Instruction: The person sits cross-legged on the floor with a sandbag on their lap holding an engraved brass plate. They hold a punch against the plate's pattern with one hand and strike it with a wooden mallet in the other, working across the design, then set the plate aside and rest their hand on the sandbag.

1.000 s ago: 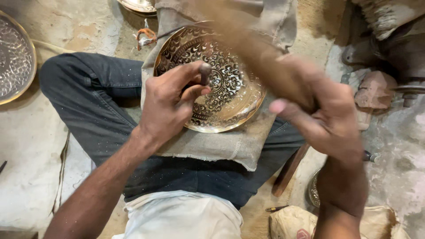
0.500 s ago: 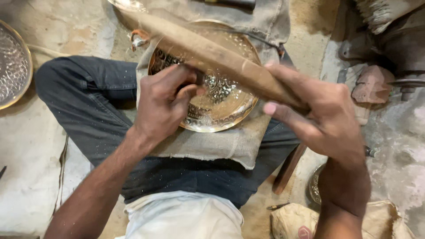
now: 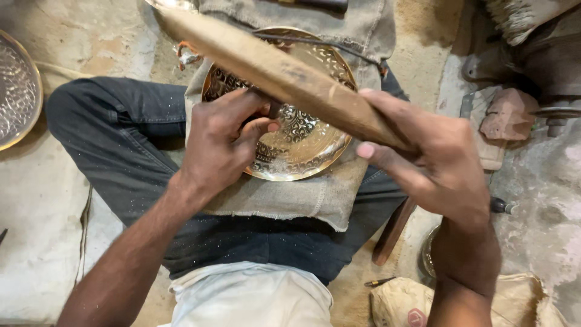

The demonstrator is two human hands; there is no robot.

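Dusty, pale concrete floor (image 3: 36,200) spreads all around; a second engraved metal plate (image 3: 15,91) lies at far left, grimy machinery (image 3: 544,66) at upper right.

Wooden stick (image 3: 284,75) has swung down over plate (image 3: 302,145).

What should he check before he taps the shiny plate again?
1. Plate resting on the cloth over the lap: ok.
2. Left hand pinching the small metal tool against the plate: ok.
3. Tool tip on the right spot of the pattern: cannot tell, the fingers hide it.
4. Right hand gripping the wooden stick firmly: ok.
5. Stick lined up above the tool: ok, it crosses just over it.
6. Left fingers out of the stick's path: not ok, they sit right under it.
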